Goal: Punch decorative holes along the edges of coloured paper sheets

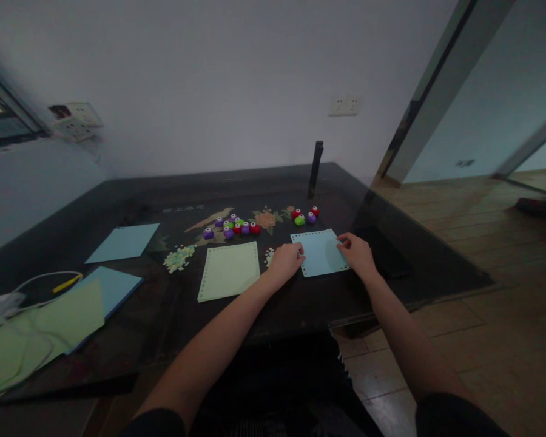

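Note:
A light blue sheet of paper [321,254] with small holes punched along its edges lies in front of me on the dark table. My left hand [286,258] is closed at its left edge, fingertips curled on the paper. At the opposite edge, my right hand [357,250] pinches the sheet between thumb and fingers. Left of my left hand is a pale green stack of paper [232,267], also punched along its edges. Small paper bits [269,255] show partly behind my left hand.
Eyed craft punches in purple, red and green form a group [232,226] behind the green stack; several more [305,215] sit behind the blue sheet. Leftward are a confetti pile [179,259], blue paper [124,241], green sheets [40,328] and a white cable [40,274]. A black upright post [316,167] stands behind.

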Tool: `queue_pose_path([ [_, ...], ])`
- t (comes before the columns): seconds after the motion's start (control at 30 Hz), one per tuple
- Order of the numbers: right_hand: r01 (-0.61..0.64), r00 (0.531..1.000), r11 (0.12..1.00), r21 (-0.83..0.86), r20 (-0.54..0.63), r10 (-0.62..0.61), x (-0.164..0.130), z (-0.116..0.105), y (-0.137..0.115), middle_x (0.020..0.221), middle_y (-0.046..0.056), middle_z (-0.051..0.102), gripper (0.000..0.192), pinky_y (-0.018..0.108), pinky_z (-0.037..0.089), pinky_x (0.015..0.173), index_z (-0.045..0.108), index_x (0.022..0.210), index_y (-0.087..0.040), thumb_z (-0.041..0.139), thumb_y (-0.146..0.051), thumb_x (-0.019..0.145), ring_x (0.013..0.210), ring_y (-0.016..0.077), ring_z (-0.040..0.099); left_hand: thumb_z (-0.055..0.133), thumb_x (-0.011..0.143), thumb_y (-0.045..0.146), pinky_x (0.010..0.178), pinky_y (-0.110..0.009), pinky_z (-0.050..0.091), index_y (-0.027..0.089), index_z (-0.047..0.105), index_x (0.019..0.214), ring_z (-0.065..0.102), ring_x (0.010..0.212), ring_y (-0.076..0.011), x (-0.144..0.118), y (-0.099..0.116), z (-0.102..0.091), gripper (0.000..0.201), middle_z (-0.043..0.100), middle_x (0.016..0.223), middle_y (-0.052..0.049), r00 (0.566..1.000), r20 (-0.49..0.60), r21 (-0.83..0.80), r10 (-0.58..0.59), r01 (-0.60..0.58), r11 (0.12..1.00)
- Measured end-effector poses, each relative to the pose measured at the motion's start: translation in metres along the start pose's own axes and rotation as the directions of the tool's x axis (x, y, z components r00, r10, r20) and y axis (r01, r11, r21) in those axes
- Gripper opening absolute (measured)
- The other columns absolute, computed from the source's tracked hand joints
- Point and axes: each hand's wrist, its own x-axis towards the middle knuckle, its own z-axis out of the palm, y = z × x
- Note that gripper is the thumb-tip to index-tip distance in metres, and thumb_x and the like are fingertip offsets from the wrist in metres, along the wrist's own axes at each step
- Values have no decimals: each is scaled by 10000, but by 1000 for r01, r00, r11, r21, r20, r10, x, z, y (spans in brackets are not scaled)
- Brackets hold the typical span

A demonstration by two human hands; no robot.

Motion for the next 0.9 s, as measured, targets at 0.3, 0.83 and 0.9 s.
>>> queue_pose_path([
  [0.3,42,998,995,-89,-50,-47,-2,-4,-2,815,27,514,169,261,355,594,656,896,-213,579,-231,746,701,150,498,537,817,233,701,-259,447,194,610,924,621,792,-169,-1,1,-1,135,680,846,-39,1000,-11,1,17,-17,1000],
  [0.83,52,998,998,-44,-24,-53,-4,-7,-6,759,14,537,150,263,358,626,654,864,-205,571,-203,739,699,147,505,524,823,234,732,-265,441,194,606,924,608,814,-169,-2,-1,2,136,664,872,-49,999,-1,29,36,-36,999],
  [0.9,49,999,998,-44,-21,-50,-4,-7,-7,756,10,536,147,262,355,623,652,864,-206,572,-204,740,691,144,501,514,829,234,736,-265,443,193,605,922,607,820,-169,-3,1,0,137,662,882,-50,999,1,33,40,-40,999],
])
